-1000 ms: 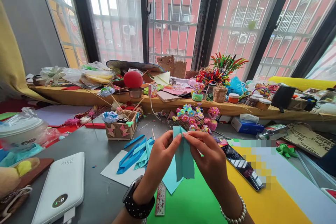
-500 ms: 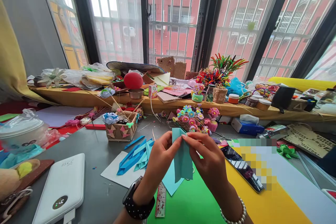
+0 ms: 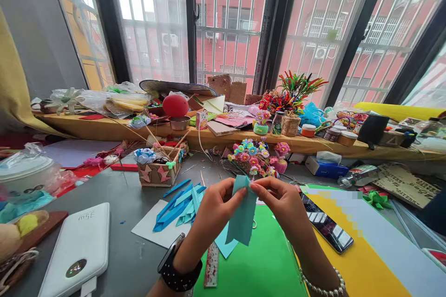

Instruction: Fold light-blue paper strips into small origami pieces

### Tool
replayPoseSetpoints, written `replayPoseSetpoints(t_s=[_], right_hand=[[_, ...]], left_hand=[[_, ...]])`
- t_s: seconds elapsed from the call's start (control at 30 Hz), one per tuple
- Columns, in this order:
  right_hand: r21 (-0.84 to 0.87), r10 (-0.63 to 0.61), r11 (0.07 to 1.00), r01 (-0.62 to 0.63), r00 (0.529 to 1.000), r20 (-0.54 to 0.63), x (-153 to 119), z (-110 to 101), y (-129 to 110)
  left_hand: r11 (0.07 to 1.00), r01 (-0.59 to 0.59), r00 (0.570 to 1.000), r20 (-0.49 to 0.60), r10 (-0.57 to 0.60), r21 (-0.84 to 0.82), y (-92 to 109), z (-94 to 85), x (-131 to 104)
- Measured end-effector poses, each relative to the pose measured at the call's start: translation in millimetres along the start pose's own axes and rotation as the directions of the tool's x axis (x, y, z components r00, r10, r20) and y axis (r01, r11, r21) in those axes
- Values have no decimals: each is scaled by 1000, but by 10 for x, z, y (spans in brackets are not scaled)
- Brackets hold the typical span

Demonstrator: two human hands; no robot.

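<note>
Light-blue paper: the folded strip [image 3: 241, 222] is between the two hands, its short top end rising above the fingers and its longer part hanging free below them, above the green sheet [image 3: 259, 267].
Left hand: this hand [image 3: 220, 202] pinches the strip near its top, thumb in front, probably to hold it steady.
Right hand: this hand [image 3: 280, 198] has thumb and index finger pinched at the strip's upper right edge, it seems for fine work on a fold.
Blue folded pieces: they [image 3: 184, 205] lie left of the fingers on a white sheet [image 3: 148, 226], perhaps gathered there to leave the working place open.
Ruler: it [image 3: 211, 267] lies below the left fingers, within easy reach.
Phone: it [image 3: 327, 225] rests right of the fingers, partly on yellow paper [image 3: 334, 262].
</note>
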State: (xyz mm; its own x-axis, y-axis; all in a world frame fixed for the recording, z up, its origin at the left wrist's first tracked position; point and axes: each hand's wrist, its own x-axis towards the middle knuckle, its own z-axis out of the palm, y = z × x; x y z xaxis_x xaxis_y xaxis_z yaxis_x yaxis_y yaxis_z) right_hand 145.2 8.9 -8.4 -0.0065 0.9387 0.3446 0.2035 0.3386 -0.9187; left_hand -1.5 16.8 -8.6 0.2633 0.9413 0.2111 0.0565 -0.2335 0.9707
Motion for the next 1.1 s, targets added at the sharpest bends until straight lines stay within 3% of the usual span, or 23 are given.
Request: replayPoseSetpoints(t_s=[0.4, 0.57, 0.87, 1.1], right_hand=[[4, 71, 997, -72, 996, 47, 30, -9, 61], [7, 91, 996, -92, 992, 82, 39, -35, 50], [-51, 84, 995, -80, 993, 83, 41, -31, 63], [-117, 58, 992, -51, 997, 56, 35, -10, 52]], left_hand=[[991, 2, 1000, 25, -6, 137, 1, -29, -6], [994, 20, 997, 76, -29, 106, -5, -36, 0], [994, 26, 991, 127, -39, 102, -36, -54, 9], [989, 53, 994, 91, -66, 141, -40, -43, 19]])
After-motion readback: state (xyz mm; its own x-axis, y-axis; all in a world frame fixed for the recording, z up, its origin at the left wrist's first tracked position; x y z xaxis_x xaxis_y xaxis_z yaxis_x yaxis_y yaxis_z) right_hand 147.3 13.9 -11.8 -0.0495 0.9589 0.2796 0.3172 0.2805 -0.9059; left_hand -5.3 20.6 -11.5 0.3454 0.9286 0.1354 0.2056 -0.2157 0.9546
